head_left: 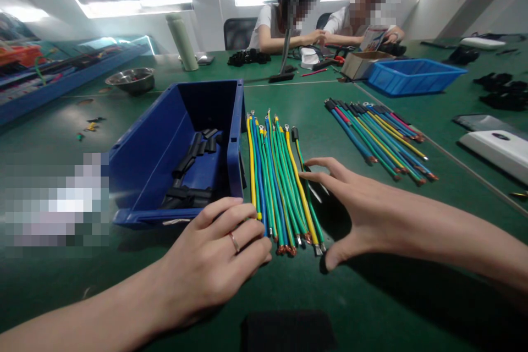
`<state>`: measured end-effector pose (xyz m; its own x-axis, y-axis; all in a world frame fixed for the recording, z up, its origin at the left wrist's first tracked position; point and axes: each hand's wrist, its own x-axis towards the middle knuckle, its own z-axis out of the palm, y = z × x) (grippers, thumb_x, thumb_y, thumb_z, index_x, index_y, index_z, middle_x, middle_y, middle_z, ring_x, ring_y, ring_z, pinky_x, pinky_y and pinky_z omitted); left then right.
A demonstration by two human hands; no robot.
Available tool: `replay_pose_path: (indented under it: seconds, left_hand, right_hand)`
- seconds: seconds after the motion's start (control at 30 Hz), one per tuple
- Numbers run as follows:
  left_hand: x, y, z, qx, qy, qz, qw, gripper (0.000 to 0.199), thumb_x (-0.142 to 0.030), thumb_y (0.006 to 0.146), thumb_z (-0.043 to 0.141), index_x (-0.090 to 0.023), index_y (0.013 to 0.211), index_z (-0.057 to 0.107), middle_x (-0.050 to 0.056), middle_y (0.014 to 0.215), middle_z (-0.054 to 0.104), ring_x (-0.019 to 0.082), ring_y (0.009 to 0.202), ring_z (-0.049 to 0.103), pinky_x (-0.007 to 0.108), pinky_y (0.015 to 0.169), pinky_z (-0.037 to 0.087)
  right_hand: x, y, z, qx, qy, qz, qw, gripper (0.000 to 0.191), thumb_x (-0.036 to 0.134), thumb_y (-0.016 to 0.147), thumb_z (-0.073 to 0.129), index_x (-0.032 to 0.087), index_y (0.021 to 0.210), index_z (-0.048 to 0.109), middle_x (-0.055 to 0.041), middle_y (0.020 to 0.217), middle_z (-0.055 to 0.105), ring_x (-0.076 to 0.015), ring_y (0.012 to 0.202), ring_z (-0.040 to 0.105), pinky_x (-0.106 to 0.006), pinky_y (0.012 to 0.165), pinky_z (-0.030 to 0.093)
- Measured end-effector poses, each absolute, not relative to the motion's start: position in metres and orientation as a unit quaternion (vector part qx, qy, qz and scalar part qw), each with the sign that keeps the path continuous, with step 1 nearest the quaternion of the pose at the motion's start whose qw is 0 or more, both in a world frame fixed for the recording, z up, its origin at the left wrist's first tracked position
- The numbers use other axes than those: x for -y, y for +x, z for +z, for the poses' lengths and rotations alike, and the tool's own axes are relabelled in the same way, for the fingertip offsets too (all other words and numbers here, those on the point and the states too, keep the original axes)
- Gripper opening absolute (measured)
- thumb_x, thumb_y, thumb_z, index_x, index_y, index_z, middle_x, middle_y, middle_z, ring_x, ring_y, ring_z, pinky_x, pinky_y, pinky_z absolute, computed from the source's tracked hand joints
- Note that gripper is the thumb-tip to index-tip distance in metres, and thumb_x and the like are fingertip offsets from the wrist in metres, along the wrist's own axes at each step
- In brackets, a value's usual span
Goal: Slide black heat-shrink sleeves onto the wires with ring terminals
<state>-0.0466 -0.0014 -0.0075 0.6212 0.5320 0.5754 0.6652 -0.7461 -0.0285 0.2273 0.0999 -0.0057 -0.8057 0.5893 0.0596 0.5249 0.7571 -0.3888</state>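
A row of cut wires (284,187) lies side by side on the green table, in yellow, green and blue, with ring terminals at the far ends and bare strands at the near ends. My left hand (226,253) rests against the row's near left edge, its fingers loosely bent; the thumb is hidden. On the opposite side my right hand (350,209) is spread wide, its fingertips at the rightmost green-yellow wire (300,154), which has a black sleeve. Beside my left hand stands a blue bin (140,159) with black tube pieces (192,154) inside.
A second group of wires (379,137) with sleeved ends lies to the right. Behind are a light blue tray (416,80), a cardboard box (358,66), a metal bowl (134,81) and a pale green bottle (182,44). Two people sit across the table. A white device (499,148) lies far right.
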Motion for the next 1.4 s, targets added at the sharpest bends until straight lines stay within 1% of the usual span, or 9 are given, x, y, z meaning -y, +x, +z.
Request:
replay_pose_path:
  seconds: [0.17,0.37,0.47,0.57,0.7,0.83,0.97,1.13,1.4]
  left_hand:
    - [0.001,-0.048,-0.009,0.337,-0.893,-0.272,0.119,0.014,-0.019,0.096,0.057,-0.019,0.089,0.070,0.000,0.087,0.073,0.018,0.097,0.059,0.033,0.102,0.037]
    - [0.002,-0.048,-0.009,0.334,-0.895,-0.274,0.113,0.013,-0.019,0.095,0.059,-0.018,0.090,0.071,0.001,0.089,0.073,0.019,0.098,0.059,0.033,0.103,0.036]
    - [0.003,-0.049,-0.009,0.332,-0.897,-0.270,0.111,0.012,-0.018,0.095,0.059,-0.018,0.091,0.071,0.001,0.089,0.073,0.019,0.099,0.058,0.034,0.103,0.035]
    - [0.003,-0.049,-0.010,0.331,-0.899,-0.265,0.111,0.012,-0.019,0.095,0.059,-0.018,0.091,0.070,0.001,0.089,0.072,0.019,0.100,0.058,0.033,0.104,0.035]
    - [0.003,-0.049,-0.010,0.330,-0.900,-0.265,0.109,0.012,-0.019,0.095,0.058,-0.019,0.091,0.070,0.001,0.088,0.072,0.018,0.100,0.057,0.033,0.105,0.034]
    - [0.002,-0.049,-0.010,0.328,-0.901,-0.263,0.110,0.013,-0.019,0.096,0.058,-0.018,0.091,0.069,0.001,0.088,0.072,0.019,0.100,0.056,0.033,0.105,0.033]
    - [0.001,-0.048,-0.010,0.326,-0.899,-0.269,0.112,0.011,-0.019,0.095,0.059,-0.018,0.092,0.070,0.001,0.088,0.072,0.019,0.100,0.057,0.033,0.105,0.033]
    - [0.000,-0.049,-0.012,0.327,-0.901,-0.263,0.109,0.012,-0.020,0.095,0.059,-0.018,0.092,0.070,0.001,0.089,0.072,0.019,0.101,0.056,0.033,0.106,0.032]
    - [0.001,-0.049,-0.010,0.324,-0.902,-0.267,0.105,0.011,-0.019,0.095,0.059,-0.018,0.092,0.070,0.001,0.088,0.071,0.018,0.100,0.056,0.033,0.107,0.032]
  right_hand:
    - [-0.099,0.226,-0.005,0.943,-0.281,0.164,0.066,0.106,0.076,0.064,0.070,0.017,0.146,0.038,-0.0180,0.154,0.034,-0.0333,0.139,0.041,-0.048,0.109,0.043]
    - [-0.097,0.226,0.008,0.945,-0.293,0.141,0.039,0.105,0.072,0.068,0.070,0.018,0.151,0.036,-0.0173,0.160,0.028,-0.0360,0.139,0.041,-0.050,0.107,0.045]
    - [-0.100,0.223,0.017,0.940,-0.313,0.133,0.001,0.103,0.067,0.065,0.075,0.020,0.149,0.041,-0.0147,0.159,0.030,-0.0367,0.129,0.053,-0.050,0.100,0.051]
    - [-0.104,0.219,0.023,0.929,-0.348,0.128,-0.024,0.097,0.063,0.066,0.077,0.020,0.147,0.046,-0.0139,0.158,0.033,-0.0327,0.110,0.067,-0.042,0.084,0.059]
    - [-0.107,0.218,0.024,0.926,-0.354,0.126,-0.017,0.088,0.064,0.072,0.071,0.021,0.146,0.048,-0.0125,0.157,0.034,-0.0259,0.094,0.072,-0.035,0.069,0.060]
    - [-0.109,0.218,0.017,0.930,-0.350,0.110,0.026,0.063,0.057,0.087,0.060,0.024,0.140,0.054,-0.0086,0.155,0.040,-0.0274,0.108,0.068,-0.039,0.083,0.059]
    - [-0.110,0.213,0.012,0.933,-0.351,0.064,0.041,0.056,0.053,0.093,0.053,0.022,0.140,0.054,-0.0100,0.154,0.042,-0.0321,0.121,0.060,-0.049,0.096,0.054]
    - [-0.110,0.208,0.010,0.923,-0.385,0.014,0.010,0.050,0.044,0.100,0.041,0.018,0.142,0.051,-0.0090,0.153,0.043,-0.0344,0.117,0.063,-0.054,0.094,0.055]
    - [-0.117,0.210,0.004,0.913,-0.407,-0.005,-0.003,0.050,0.041,0.102,0.036,0.017,0.144,0.047,-0.0082,0.156,0.037,-0.0349,0.114,0.064,-0.053,0.095,0.055]
